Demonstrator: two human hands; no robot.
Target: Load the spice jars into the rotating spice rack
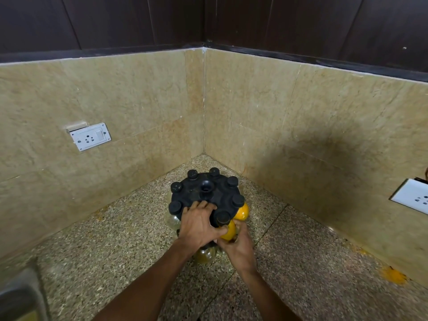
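Rotating spice rack (208,193) standing in the corner of a speckled stone surface (115,228), viewed from above; black jar caps ring its dark top plate around a central knob (206,186). The left hand (199,224) lies flat on the near edge of the top plate, fingers spread, pressing rather than grasping; its grip is released, holding nothing. The right hand (239,245) closes its grip around a yellow-filled spice jar (229,231) at the near rim, directly under one black cap (223,217). A second yellow jar (242,213) sits just beside it to the right. Whether the held jar is fully seated cannot be told, since the hands cover the slot. The step in hand appears to be seating this jar. To do it well, the left palm should keep the carousel from turning while the right hand keeps the jar upright, aligned with its slot, and pushes evenly until it locks. Yellow powder stains (393,275) mark the surface at right.
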